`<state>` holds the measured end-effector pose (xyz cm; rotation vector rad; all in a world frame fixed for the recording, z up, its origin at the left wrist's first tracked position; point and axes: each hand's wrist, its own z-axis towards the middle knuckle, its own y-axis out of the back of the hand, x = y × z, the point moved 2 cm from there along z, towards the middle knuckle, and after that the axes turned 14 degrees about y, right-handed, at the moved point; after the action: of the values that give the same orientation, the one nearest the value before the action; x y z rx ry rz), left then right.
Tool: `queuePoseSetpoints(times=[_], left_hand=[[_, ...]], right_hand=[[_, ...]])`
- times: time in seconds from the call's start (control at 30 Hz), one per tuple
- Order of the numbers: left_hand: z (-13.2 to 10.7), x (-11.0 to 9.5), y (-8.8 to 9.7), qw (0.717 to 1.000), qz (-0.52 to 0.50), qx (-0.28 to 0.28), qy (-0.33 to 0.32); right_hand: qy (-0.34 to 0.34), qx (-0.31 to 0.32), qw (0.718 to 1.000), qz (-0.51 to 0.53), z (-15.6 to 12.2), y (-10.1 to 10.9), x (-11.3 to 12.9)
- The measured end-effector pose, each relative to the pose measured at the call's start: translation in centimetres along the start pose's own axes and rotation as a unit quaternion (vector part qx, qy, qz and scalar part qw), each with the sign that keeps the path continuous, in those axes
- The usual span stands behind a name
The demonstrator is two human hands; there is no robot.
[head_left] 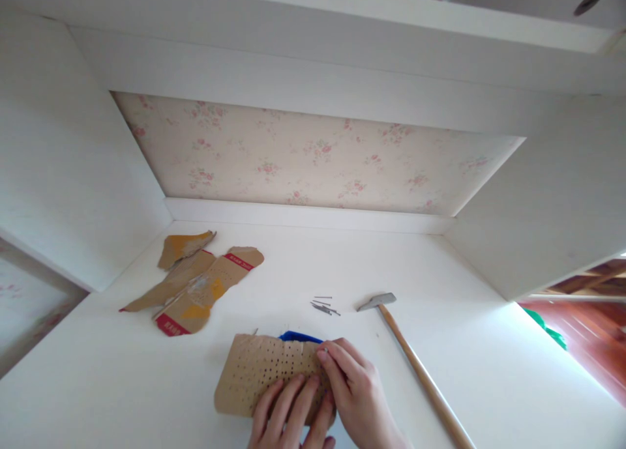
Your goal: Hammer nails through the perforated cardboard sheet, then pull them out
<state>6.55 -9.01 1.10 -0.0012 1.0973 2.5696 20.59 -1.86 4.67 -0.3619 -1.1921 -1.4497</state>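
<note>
A brown cardboard piece [254, 371] full of small punched holes lies on the white desk [122, 384], with a blue object [299, 337] partly hidden under its far edge. My left hand [288, 413] lies flat on the cardboard with fingers stretched out. My right hand [355, 387] rests at the cardboard's right edge, thumb and forefinger pinched together on something too small to make out. Several nails [323, 305] lie just beyond, and a hammer [415, 364] with a wooden handle lies to the right.
Torn cardboard scraps [195, 283] with red print lie at the left of the desk. White side panels and a shelf enclose the desk; floral wallpaper [313, 156] covers the back. A reddish floor shows at the far right.
</note>
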Motion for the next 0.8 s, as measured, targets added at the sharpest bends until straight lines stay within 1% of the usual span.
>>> queuePoseSetpoints(times=[0.07, 0.13, 0.23, 0.33, 0.6, 0.7, 0.8], left_hand=[[0.0, 0.0, -0.1, 1.000, -0.004, -0.003, 0.003], [-0.1, -0.3, -0.3, 0.999, -0.015, -0.012, 0.034], [-0.5, -0.8, -0.7, 0.996, -0.042, -0.025, 0.080], [-0.7, -1.0, -1.0, 0.993, -0.059, -0.033, 0.093], [-0.8, -1.0, -0.9, 0.996, -0.041, -0.017, 0.078], [-0.4, -0.6, -0.5, 0.997, -0.036, -0.011, 0.073], [0.4, 0.0, 0.4, 1.000, -0.013, 0.018, 0.008]], right_hand=[[-0.017, -0.011, 1.000, 0.014, 0.1, 0.1, 0.0], [-0.029, -0.014, 0.999, 0.022, 0.1, 0.2, 0.2], [-0.031, -0.003, 0.999, 0.029, 0.1, 0.3, 0.4], [-0.026, -0.003, 0.999, 0.027, 0.0, 0.4, 0.4], [-0.014, -0.002, 1.000, 0.014, 0.0, 0.4, 0.4], [-0.008, 0.006, 1.000, 0.004, 0.0, 0.4, 0.5], [-0.002, 0.001, 1.000, -0.001, 0.1, 0.3, 0.4]])
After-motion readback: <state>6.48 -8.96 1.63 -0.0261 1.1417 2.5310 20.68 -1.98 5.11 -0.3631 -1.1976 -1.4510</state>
